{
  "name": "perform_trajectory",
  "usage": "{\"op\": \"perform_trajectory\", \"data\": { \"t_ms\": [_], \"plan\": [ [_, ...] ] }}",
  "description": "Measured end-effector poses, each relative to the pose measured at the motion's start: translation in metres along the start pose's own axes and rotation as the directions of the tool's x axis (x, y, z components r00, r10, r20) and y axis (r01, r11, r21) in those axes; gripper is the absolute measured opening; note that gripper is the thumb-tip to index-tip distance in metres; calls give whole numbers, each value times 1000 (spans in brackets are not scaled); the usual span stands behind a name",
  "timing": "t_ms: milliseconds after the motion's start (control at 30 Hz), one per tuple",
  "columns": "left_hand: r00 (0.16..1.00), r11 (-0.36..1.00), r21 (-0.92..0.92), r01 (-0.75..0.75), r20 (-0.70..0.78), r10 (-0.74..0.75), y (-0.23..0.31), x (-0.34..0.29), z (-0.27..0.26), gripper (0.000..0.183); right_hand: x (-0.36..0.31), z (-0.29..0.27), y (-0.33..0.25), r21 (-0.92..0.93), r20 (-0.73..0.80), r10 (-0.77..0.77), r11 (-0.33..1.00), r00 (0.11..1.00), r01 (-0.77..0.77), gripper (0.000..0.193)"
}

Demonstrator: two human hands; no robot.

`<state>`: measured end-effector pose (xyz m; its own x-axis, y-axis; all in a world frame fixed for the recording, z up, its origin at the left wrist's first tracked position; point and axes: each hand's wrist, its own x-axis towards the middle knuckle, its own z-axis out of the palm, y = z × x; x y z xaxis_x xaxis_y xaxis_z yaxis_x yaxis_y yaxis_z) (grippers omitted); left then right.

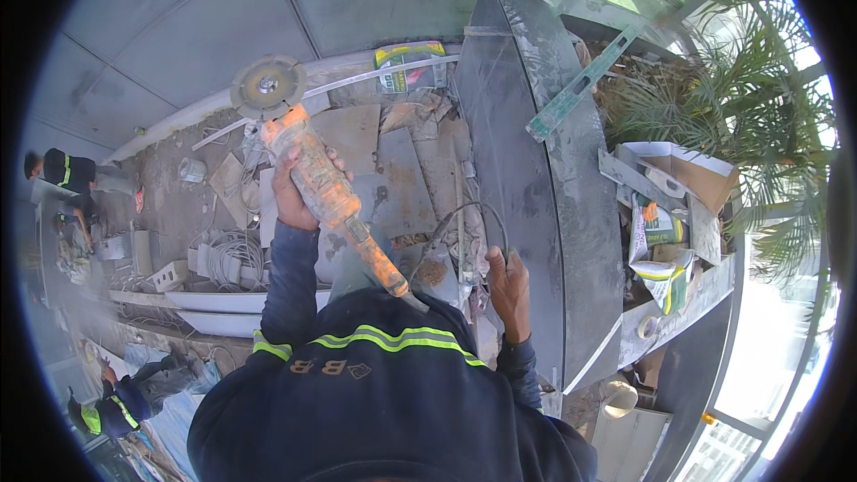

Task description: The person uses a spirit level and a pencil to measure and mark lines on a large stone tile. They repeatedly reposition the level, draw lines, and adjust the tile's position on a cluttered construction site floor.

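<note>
An orange, dust-covered angle grinder [323, 180] is tilted in front of my body, its round cutting disc [268, 87] at the far left end. My left hand [293, 195] is wrapped round the grinder's body just behind the head, fingertips showing on the far side. A dark power cord [479, 204] rises in a loop to the right of the tool. The cord's right end runs into my right hand [509, 295], which is closed on it beside the dark grey slab-clad ledge [518, 152]. The disc's motion cannot be told.
A green spirit level [585, 80] lies across the ledge. Palm fronds [714, 80], an open cardboard box [687, 165] and bags are at the right. Loose slabs [403, 180], a sack [411, 65] and coiled cable [230, 257] cover the floor. Two people [76, 170] work at the left.
</note>
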<state>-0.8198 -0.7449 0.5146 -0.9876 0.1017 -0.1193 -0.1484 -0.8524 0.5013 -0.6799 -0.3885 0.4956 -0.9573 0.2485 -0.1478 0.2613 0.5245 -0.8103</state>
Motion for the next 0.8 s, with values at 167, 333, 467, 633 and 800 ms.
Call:
{"op": "perform_trajectory", "data": {
  "t_ms": [167, 333, 467, 633, 800],
  "plan": [
    [999, 998, 41, 39, 13, -40, 4, 91, 6, 51, 96, 26, 12, -128, 12, -23, 991, 1000, 24, 54],
    [982, 984, 28, 178, 52, -179, 2, 193, -5, 49, 168, 81, 70, -243, 13, 117, 964, 993, -111, 47],
    [940, 942, -15, 335, 70, -333, 10, 298, -3, 49, 199, 104, 114, -270, -67, 190, 942, 979, -201, 47],
    [891, 886, -93, 454, 83, -447, 20, 401, 1, 49, 214, 112, 128, -243, -146, 321, 905, 936, -348, 49],
    [885, 888, -54, 457, 122, -448, 17, 469, 24, 51, 205, 129, 138, -258, -258, 314, 889, 914, -378, 47]
  ]
}}
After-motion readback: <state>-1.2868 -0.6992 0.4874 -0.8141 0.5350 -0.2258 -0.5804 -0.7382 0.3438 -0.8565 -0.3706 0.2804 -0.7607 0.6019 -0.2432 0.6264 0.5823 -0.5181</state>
